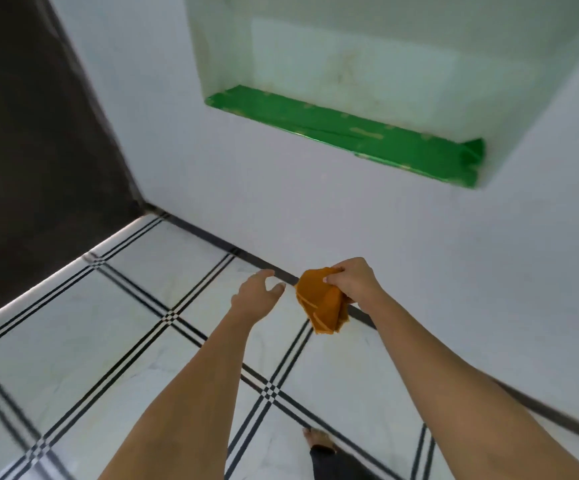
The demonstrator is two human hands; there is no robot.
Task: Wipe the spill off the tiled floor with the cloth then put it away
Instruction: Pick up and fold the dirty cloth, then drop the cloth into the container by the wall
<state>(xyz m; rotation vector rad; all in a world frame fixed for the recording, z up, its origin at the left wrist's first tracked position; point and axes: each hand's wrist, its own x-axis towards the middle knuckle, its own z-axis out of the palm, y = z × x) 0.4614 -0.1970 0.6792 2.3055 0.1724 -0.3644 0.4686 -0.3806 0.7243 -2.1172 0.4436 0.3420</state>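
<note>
Cloth [322, 303]: orange, bunched, held off the tiled floor [73, 341] in front of the white wall [419, 237]; I read its position as mid-scene, just right of centre. Right hand [354, 282]: fingers curled round the upper edge of the cloth, gripping it; the fabric hangs from that grip, its long axis running down and slightly toward the near side. Left hand [255, 289]: fingers spread and relaxed, holding nothing, just to the left of the cloth and not touching it.

No spill can be made out on the tiles in view, though the frame is blurred; I judge the wiping step done and the put-away step in hand.

Governing relation: the recessed shelf [350, 133] with its green lining lies far and to the right of both hands, higher on the wall; the right hand, which carries the cloth, is the nearer of the two to it. If that shelf is the storage place, I would expect a reach up and away with the right arm alone; the left hand has no part to play.
</note>
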